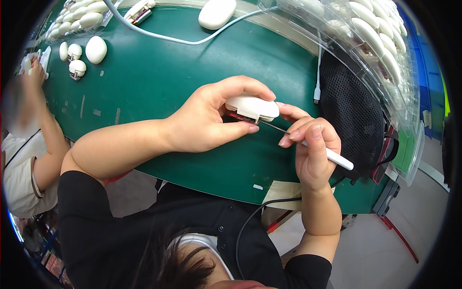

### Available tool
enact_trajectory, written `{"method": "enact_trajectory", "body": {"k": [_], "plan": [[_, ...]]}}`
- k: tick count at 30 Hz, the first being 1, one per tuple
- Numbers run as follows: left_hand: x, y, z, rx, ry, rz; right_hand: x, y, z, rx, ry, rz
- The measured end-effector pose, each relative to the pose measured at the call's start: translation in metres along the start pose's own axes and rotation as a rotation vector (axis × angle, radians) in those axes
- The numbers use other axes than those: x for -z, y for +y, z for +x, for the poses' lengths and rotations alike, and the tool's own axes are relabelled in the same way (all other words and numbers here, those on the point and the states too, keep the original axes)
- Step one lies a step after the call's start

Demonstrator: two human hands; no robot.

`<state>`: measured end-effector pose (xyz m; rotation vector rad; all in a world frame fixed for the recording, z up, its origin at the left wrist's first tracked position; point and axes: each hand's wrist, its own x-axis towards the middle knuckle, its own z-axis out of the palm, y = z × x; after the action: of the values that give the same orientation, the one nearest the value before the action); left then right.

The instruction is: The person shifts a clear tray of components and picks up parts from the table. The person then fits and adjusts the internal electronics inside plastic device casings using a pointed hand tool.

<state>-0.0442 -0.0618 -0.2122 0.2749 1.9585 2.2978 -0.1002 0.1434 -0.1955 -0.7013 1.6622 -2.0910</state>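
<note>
Between the thumb and fingers of my left hand (211,115) is a white rounded plastic device (252,107), its casing partly open along the lower side. Dark and reddish inner parts show in that gap. My right hand (315,144) grips a thin metal-shafted screwdriver (339,158) with a white handle. The tool's shaft points left, and its tip meets the lower edge of the device by my left thumb; the exact contact is hidden. A fingertip of my right hand is close to the device's right end. Both hands are above the green tabletop (159,77).
Clear trays of white casings (370,29) stand at the far right, beside a black mesh bag (346,96). A pale cable (183,42) crosses the back near a white oval device (216,13). Several small white pieces (77,67) lie far left, near a co-worker's arm (48,125).
</note>
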Motion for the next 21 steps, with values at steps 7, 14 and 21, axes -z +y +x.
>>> {"method": "enact_trajectory", "body": {"k": [7,14,21], "plan": [[-0.0001,0.0008,-0.001,0.002,0.001,0.013,0.0006,0.0023,0.0005,0.031,-0.016,-0.039],[0.0006,0.0036,-0.0011,0.09,0.003,-0.032,0.0,0.0026,0.0001,-0.006,0.007,-0.026],[0.0023,0.0077,-0.0009,0.13,0.026,-0.053,0.0034,-0.0021,0.0029,-0.04,-0.021,-0.006]]}}
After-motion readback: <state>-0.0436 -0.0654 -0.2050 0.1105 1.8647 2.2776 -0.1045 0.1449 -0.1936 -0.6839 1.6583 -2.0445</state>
